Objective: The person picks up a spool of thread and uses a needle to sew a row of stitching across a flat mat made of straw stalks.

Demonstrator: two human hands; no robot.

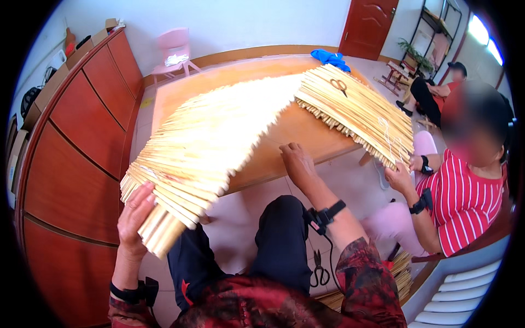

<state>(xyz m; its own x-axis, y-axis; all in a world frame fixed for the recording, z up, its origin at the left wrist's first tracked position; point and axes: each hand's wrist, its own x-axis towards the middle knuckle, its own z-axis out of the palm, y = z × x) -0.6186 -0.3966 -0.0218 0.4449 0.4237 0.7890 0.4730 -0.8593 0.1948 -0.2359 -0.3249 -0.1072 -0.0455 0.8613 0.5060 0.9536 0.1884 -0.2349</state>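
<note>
Pale wooden sticks, side by side like a mat (pixel 202 136), run from lower left to upper centre in the head view, partly on our orange table (pixel 298 134). We've got the left hand (pixel 134 213) gripping the lower-left end; our right hand (pixel 298 164) is curled near centre, can't tell if it's pinching anything. Upper right, dark scissors (pixel 343 90) sit on more sticks (pixel 361 109), a co-worker's hand (pixel 400 178) at their edge.
</note>
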